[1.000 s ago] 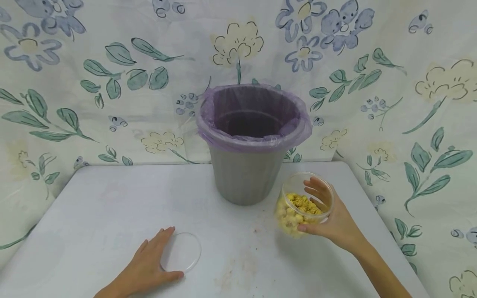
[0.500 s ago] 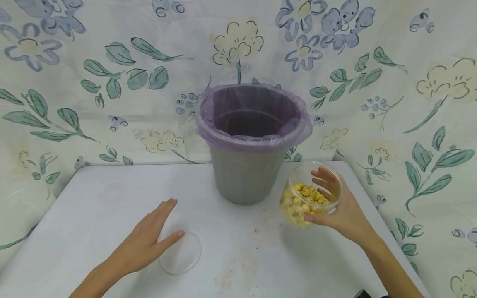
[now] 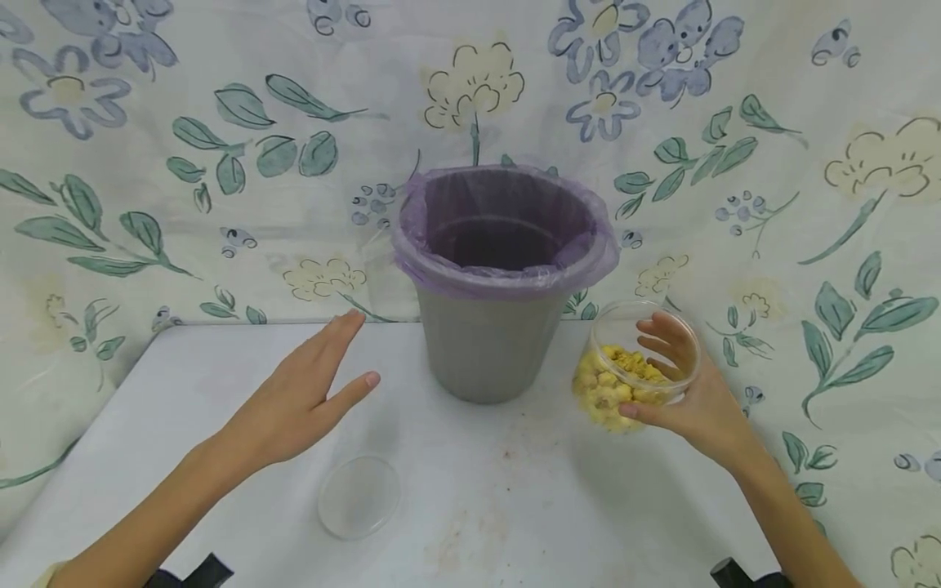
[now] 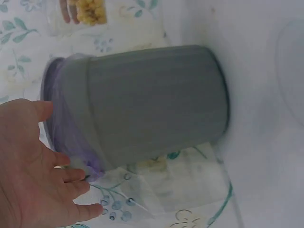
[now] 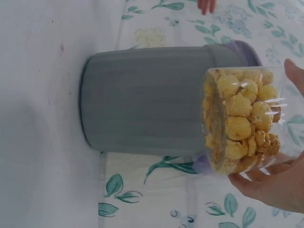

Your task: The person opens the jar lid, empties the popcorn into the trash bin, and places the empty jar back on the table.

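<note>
My right hand [image 3: 694, 400] grips a clear round jar [image 3: 680, 347], lidless and held up above the table's right side, tilted a little. Yellow popcorn [image 5: 242, 114] fills its lower part. My left hand [image 3: 301, 392] is raised over the table with fingers straight and thumb apart, holding nothing. Below it a clear round lid [image 3: 359, 497] lies flat on the white table [image 3: 257, 523]. Between the two hands stands a grey bin [image 3: 488, 347], lined with a purple bag [image 3: 507, 282] folded over its rim.
A cloth with blue flowers and green leaves [image 3: 246, 106] hangs behind and along the right side of the table. Reddish-brown smudges and specks [image 3: 463, 539] mark the tabletop in front of the bin.
My left hand has left the lid and risen forward, while the lid stays on the table. My right hand has lifted the jar of popcorn and moved it slightly right.
</note>
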Available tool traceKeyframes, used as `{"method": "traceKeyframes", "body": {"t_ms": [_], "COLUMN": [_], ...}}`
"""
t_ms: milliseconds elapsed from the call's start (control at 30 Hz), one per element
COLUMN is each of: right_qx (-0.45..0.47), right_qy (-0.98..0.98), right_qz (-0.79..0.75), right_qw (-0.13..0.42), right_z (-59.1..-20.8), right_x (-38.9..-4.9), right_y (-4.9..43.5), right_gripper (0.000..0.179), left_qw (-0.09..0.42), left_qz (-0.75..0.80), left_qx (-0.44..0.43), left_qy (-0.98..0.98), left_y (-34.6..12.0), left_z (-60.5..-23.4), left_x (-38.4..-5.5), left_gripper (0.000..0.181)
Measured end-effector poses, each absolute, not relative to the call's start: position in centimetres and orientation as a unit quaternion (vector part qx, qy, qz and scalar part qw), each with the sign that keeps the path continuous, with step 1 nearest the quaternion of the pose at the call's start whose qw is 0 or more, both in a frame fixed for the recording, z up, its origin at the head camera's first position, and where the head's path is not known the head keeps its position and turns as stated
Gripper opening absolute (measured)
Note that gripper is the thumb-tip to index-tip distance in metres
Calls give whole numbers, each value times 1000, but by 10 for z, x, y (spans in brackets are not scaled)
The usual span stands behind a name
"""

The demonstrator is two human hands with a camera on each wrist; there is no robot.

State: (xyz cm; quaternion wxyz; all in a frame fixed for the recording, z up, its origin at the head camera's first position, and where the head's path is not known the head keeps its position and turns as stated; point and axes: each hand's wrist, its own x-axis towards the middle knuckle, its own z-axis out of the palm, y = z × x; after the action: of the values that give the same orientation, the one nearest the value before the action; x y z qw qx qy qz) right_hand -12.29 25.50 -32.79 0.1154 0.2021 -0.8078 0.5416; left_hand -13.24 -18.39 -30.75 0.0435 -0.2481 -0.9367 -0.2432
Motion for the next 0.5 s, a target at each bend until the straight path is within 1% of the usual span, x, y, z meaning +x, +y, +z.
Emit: {"method": "traceKeyframes", "body": {"t_ms": [100,233,500], "right_qx": [199,191,182], "right_qy": [-811,-819,-831], "right_qz": [537,526,505], "right_qw": [122,129,143], "right_z": [-325,-319,-307], "right_x": [-125,-126,-130], "right_y": [258,260,263], "right_gripper": [103,101,100], "left_qw": [38,42,37], "left_qz": [-245,-239,-251], "left_qx": [-247,-250,-254], "left_qy": [-937,-937,-933], "left_y": [-178,-171,-160], "left_z": [-294,-279,-257], "left_x": [-140,-147,-157], "left_gripper": [76,76,74]}}
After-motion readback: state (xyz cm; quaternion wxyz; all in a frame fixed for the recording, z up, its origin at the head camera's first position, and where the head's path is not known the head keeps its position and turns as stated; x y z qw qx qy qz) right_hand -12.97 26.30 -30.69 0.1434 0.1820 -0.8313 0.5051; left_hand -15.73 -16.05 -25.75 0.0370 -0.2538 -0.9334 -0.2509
